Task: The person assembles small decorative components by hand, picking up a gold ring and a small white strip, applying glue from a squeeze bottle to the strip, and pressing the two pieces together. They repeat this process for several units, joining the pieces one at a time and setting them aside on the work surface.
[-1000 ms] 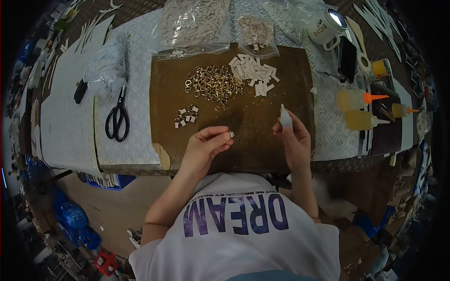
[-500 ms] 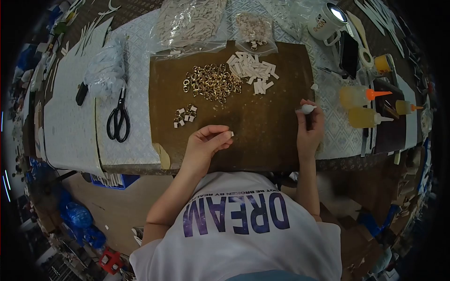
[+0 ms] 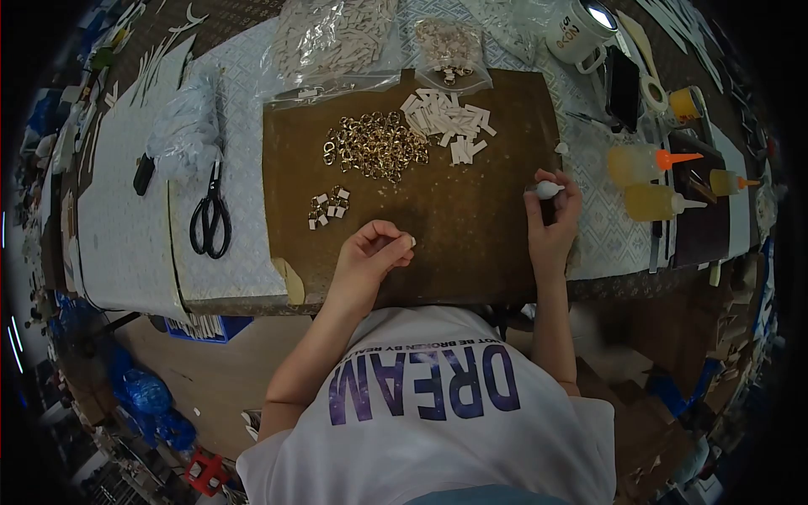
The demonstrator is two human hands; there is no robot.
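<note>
My left hand [image 3: 368, 259] is closed in a pinch over the near part of the brown mat [image 3: 471, 252]. Between thumb and forefinger sits a small white strip piece [image 3: 412, 241], mostly covered by the fingers. At the mat's right edge, my right hand [image 3: 554, 231] grips a small white bulb-shaped bottle with a pointed tip [image 3: 549, 190]. Left of centre lies a heap of gold-coloured clasps [image 3: 374, 147], beside a pile of flat white strips [image 3: 446, 118]. Nearer my left hand is a small group of clasps with white pieces on them [image 3: 328, 207].
Black scissors [image 3: 210, 219] lie left of the mat. Plastic bags of white strips [image 3: 337, 38] and clasps [image 3: 450, 50] stand along the back. To the right are a mug [image 3: 579, 35], a phone [image 3: 623, 91] and squeeze bottles of yellow liquid [image 3: 648, 202].
The view has shifted slightly, so the table's contents appear a little further left and up. Both hands keep their grips; the bottle's tip in my right hand has turned slightly.
</note>
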